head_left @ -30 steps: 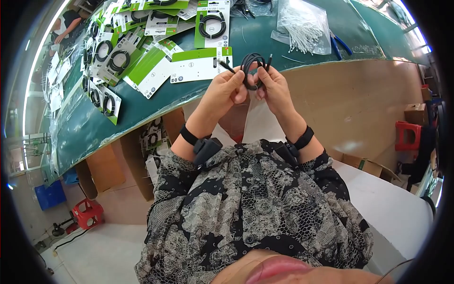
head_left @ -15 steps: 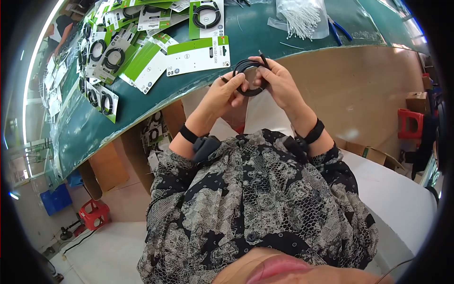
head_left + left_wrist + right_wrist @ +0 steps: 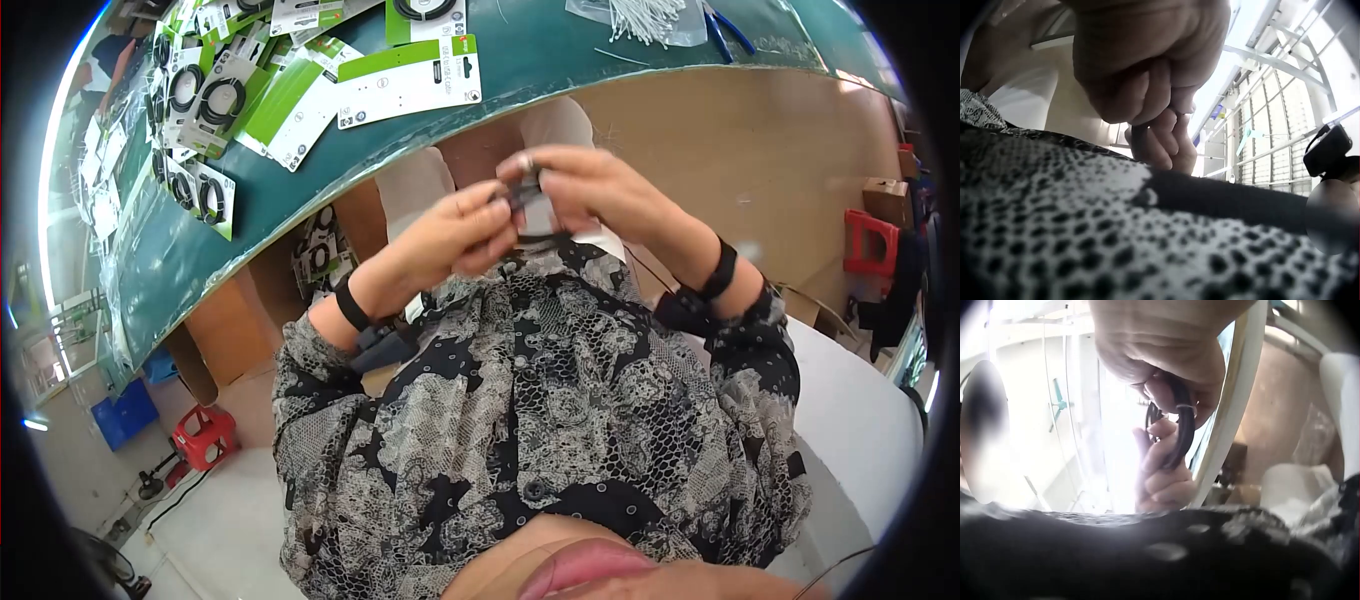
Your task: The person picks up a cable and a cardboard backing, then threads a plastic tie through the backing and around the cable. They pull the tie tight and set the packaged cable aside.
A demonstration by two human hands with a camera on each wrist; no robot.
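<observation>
Hands [image 3: 460, 232] [image 3: 600, 195] grip the coiled black cable [image 3: 1184, 428] between them.

A packing workshop, shown by the green worktable [image 3: 540, 60] heaped with carded cables [image 3: 221, 101] and white ties [image 3: 645, 18].

Black coil [image 3: 518, 198] blurred, top cable card [image 3: 428, 29] cut off

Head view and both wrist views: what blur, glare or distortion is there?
Head view: fisheye bending, black surround, left hand and right hand slightly smeared. Left wrist view: glaring barred window, fingers' undersides shadowed. Right wrist view: white glare left of the dark cable, blurred oval at left edge.
</observation>
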